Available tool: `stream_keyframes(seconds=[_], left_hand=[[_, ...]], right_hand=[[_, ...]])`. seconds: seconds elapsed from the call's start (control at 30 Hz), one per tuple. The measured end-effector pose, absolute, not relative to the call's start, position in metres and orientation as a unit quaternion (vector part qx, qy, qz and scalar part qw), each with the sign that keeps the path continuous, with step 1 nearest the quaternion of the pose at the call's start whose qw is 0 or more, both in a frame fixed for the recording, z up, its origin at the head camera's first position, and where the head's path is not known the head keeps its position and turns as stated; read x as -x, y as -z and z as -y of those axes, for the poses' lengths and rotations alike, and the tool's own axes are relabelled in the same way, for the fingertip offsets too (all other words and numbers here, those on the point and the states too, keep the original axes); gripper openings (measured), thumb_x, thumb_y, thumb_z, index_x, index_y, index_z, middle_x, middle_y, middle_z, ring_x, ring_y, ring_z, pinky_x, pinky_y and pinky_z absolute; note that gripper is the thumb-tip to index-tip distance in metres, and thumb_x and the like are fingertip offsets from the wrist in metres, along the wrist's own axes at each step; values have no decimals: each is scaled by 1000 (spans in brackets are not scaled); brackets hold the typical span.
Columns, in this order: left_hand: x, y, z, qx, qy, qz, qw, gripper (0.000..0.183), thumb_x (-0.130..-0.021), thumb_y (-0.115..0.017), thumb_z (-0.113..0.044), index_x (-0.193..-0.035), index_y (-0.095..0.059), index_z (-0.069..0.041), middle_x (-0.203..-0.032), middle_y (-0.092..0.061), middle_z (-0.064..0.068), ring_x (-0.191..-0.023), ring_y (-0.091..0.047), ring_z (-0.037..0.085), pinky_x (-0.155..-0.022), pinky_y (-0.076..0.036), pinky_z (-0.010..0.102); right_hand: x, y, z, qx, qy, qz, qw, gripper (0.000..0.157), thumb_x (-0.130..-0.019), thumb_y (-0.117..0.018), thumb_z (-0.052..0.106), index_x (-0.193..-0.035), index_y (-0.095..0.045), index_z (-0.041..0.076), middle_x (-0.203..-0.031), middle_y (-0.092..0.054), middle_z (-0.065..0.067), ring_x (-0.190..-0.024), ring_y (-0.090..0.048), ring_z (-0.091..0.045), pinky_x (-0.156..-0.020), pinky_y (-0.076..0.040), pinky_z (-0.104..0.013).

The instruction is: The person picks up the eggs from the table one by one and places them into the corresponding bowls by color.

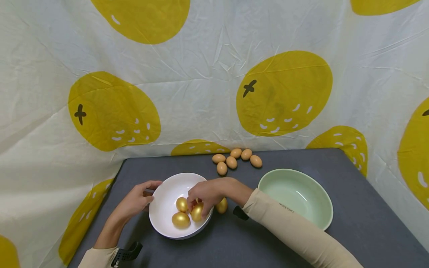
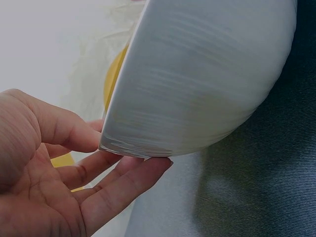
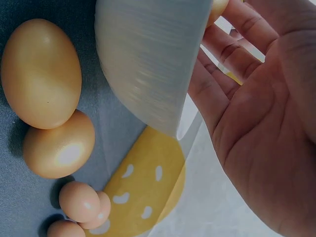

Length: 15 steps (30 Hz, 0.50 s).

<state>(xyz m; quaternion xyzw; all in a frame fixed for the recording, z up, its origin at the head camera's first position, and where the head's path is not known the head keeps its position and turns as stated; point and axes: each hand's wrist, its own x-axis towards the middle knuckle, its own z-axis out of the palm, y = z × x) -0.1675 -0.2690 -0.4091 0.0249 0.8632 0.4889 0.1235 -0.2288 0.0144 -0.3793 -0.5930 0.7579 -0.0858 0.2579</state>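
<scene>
A white bowl (image 1: 164, 193) stands on the dark table at the middle left. My left hand (image 1: 135, 201) holds its left rim; in the left wrist view the thumb (image 2: 74, 131) is at the rim and the fingers are against the outer wall. Reaching over the right rim, my right hand (image 1: 209, 191) grips a golden egg (image 1: 197, 212) inside the bowl. Two more golden eggs lie there, one in front (image 1: 181, 220) and one behind (image 1: 181, 204). Outside, two golden eggs, a nearer-looking one (image 3: 42, 74) and another (image 3: 59, 145), rest on the table beside the bowl.
Several brown eggs (image 1: 231, 162) lie at the back of the dark table (image 1: 268, 245). A pale green bowl (image 1: 311, 186) stands on the right, partly behind my right sleeve (image 1: 285, 219). A white cloth with yellow fruit prints (image 1: 201, 104) hangs behind the table.
</scene>
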Motion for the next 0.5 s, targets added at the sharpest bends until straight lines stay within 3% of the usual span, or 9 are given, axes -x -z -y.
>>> stream_keyframes(seconds=[0.5], left_hand=[[169, 410, 267, -11, -479, -870, 120, 52, -92, -54, 4, -144, -53, -4, -132, -57, 19, -100, -66, 29, -72, -62, 45]], right_hand=[[225, 384, -8, 591, 68, -760, 261, 33, -84, -84, 21, -115, -73, 20, -101, -63, 11, -94, -56, -6, -85, -42, -12]])
